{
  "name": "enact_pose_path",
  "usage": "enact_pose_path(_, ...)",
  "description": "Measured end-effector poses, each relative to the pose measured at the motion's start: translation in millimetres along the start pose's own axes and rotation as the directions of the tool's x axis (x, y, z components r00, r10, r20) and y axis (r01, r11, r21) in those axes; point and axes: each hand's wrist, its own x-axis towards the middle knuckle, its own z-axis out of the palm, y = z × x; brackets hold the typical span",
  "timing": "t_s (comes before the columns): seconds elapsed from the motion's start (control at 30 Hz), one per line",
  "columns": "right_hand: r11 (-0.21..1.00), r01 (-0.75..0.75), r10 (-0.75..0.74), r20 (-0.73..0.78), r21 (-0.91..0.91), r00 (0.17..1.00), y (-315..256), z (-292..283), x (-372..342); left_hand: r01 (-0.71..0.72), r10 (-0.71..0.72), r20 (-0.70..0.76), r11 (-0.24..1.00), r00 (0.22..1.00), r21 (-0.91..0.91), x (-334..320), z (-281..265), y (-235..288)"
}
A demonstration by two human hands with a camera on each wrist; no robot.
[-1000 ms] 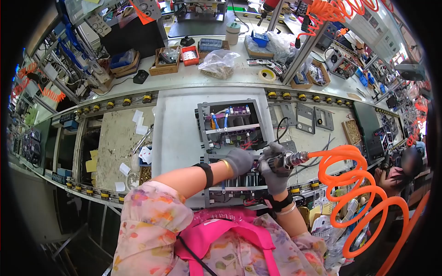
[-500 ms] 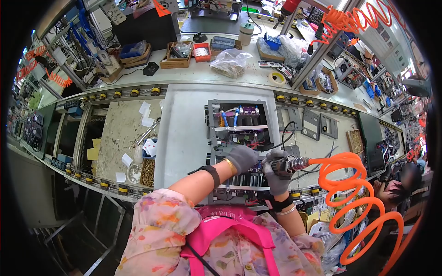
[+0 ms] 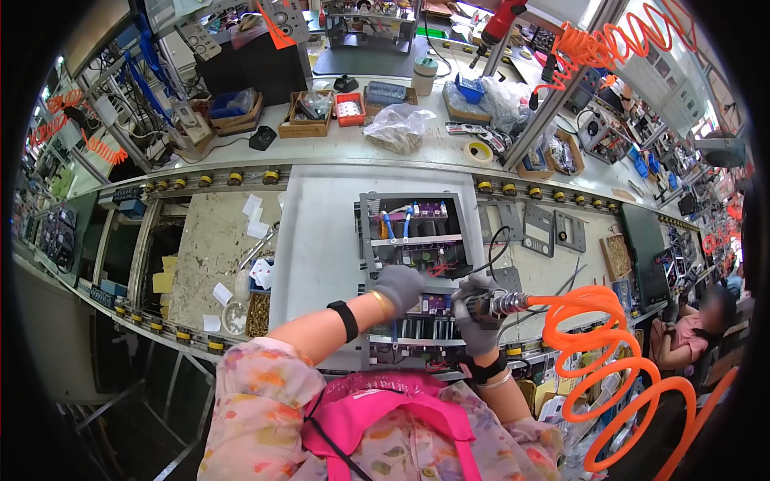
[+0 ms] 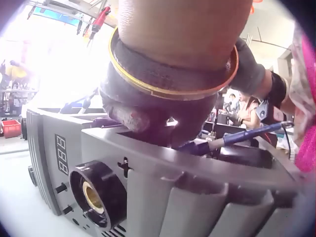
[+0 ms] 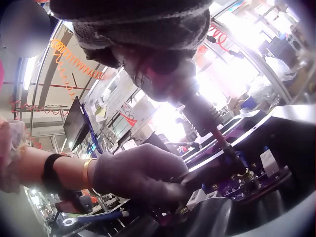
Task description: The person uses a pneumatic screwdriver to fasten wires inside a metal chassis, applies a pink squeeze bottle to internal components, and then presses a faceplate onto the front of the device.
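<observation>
Two grey-cased electronic units lie on a white board, the far unit (image 3: 411, 240) beyond the near unit (image 3: 413, 343). My gloved right hand (image 3: 479, 327) grips an air screwdriver (image 3: 486, 306) with an orange coiled hose (image 3: 589, 301). In the right wrist view, the screwdriver's bit points down at a brass-coloured fastener (image 5: 245, 175) inside the near unit. My gloved left hand (image 3: 399, 289) reaches over the near unit's left end, its fingertips down inside the casing. A blue cable (image 4: 242, 137) with a ring terminal runs out beside it. I cannot tell whether those fingers pinch anything.
Grey panels (image 3: 539, 228) lie right of the white board (image 3: 321, 240). To its left are paper slips (image 3: 255, 216), a wrench (image 3: 261, 244) and a box of brass parts (image 3: 258, 313). Small part boxes (image 3: 305, 116) line the back bench. Another person (image 3: 682, 337) sits at far right.
My left hand has moved left, away from the screwdriver, toward the near unit's left end. My right hand keeps its grip on the screwdriver at about the same spot. The head view has shifted slightly.
</observation>
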Motion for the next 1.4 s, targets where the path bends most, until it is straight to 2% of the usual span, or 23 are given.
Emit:
enact_pose_path(0.1, 1.0, 0.002, -0.003, -0.01, -0.029, 1.0, 1.5, -0.1, 0.6, 0.032, -0.028, -0.07, 0.998, 0.997, 0.047, 7.9, 16.4, 5.8)
enact_pose_path(0.23, 1.0, -0.004, 0.004, -0.035, 0.005, 0.999, -0.9, 1.7, -1.2, 0.009, -0.005, 0.098, 0.999, 0.995, -0.038, 4.4, -4.2, -1.2)
enact_pose_path(0.27, 1.0, -0.005, 0.006, -0.038, 0.013, 0.999, 0.1, 2.5, 1.1, 0.099, -0.078, 0.077, 0.939, 0.994, -0.331, -1.4, -9.7, -5.1)
enact_pose_path(0.3, 1.0, -0.005, 0.006, -0.067, 0.01, 0.998, 1.8, 3.1, 2.7, 0.171, -0.151, 0.083, 0.787, 0.985, -0.593, -11.8, -16.0, -9.7)
enact_pose_path(0.33, 1.0, -0.01, 0.011, -0.097, 0.008, 0.995, 3.9, 2.4, 2.9, 0.221, -0.218, 0.115, 0.559, 0.969, -0.8, -22.9, -21.2, -13.7)
enact_pose_path(0.37, 1.0, -0.014, 0.015, -0.126, 0.006, 0.992, 4.0, 2.6, 4.4, 0.389, -0.173, 0.383, 0.001, 0.907, -0.921, -30.2, -25.4, -18.8)
enact_pose_path(0.43, 0.995, 0.002, -0.018, -0.157, -0.1, 0.987, 0.6, -1.4, 11.3, 0.197, -0.091, 0.246, -0.37, 0.965, -0.908, -46.2, -4.8, -21.9)
enact_pose_path(0.5, 0.983, -0.007, 0.044, -0.197, 0.183, 0.979, -23.0, 7.6, 13.0, 0.147, -0.172, 0.251, -0.463, 0.953, -0.874, -62.0, -13.2, -4.0)
enact_pose_path(0.53, 0.967, 0.094, -0.05, -0.184, 0.237, 0.982, -28.9, 10.5, 15.3, 0.12, -0.213, 0.262, -0.513, 0.941, -0.85, -68.5, -14.4, 5.0)
enact_pose_path(0.57, 0.942, 0.127, -0.077, -0.166, 0.312, 0.983, -43.2, 16.0, 16.0, 0.134, -0.182, 0.272, -0.542, 0.945, -0.83, -72.0, -10.5, 8.5)
enact_pose_path(0.63, 0.937, 0.185, -0.133, -0.186, 0.297, 0.973, -73.3, 27.2, 13.9, 0.162, -0.111, 0.278, -0.588, 0.954, -0.792, -73.4, -5.2, 13.3)
enact_pose_path(0.77, 0.895, 0.253, -0.189, -0.203, 0.367, 0.961, -81.1, 33.3, 8.6, 0.196, -0.057, 0.323, -0.69, 0.945, -0.696, -69.5, 2.0, 26.1)
enact_pose_path(0.8, 0.894, 0.259, -0.192, -0.209, 0.366, 0.959, -80.6, 33.6, 6.7, 0.22, -0.07, 0.354, -0.667, 0.932, -0.712, -70.5, -0.8, 30.0)
enact_pose_path(1.0, 0.904, 0.251, -0.176, -0.234, 0.345, 0.956, -77.3, 33.0, -0.3, 0.244, 0.017, 0.317, -0.677, 0.948, -0.694, -70.3, 4.3, 36.3)
enact_pose_path(1.1, 0.925, 0.234, -0.16, -0.251, 0.3, 0.955, -76.4, 33.1, -3.9, 0.283, 0.135, 0.275, -0.727, 0.952, -0.626, -68.2, 8.1, 35.4)
enact_pose_path(1.2, 0.93, 0.242, -0.173, -0.252, 0.277, 0.952, -73.3, 30.9, -6.7, 0.301, 0.148, 0.283, -0.712, 0.948, -0.634, -69.2, 5.9, 36.9)
enact_pose_path(1.3, 0.93, 0.267, -0.201, -0.258, 0.254, 0.945, -71.8, 32.7, -9.5, 0.364, 0.102, 0.39, -0.621, 0.915, -0.694, -68.5, 3.7, 40.8)
enact_pose_path(1.4, 0.908, 0.301, -0.219, -0.283, 0.291, 0.934, -72.9, 32.6, -11.0, 0.36, 0.027, 0.45, -0.644, 0.893, -0.675, -70.7, -16.1, 50.8)
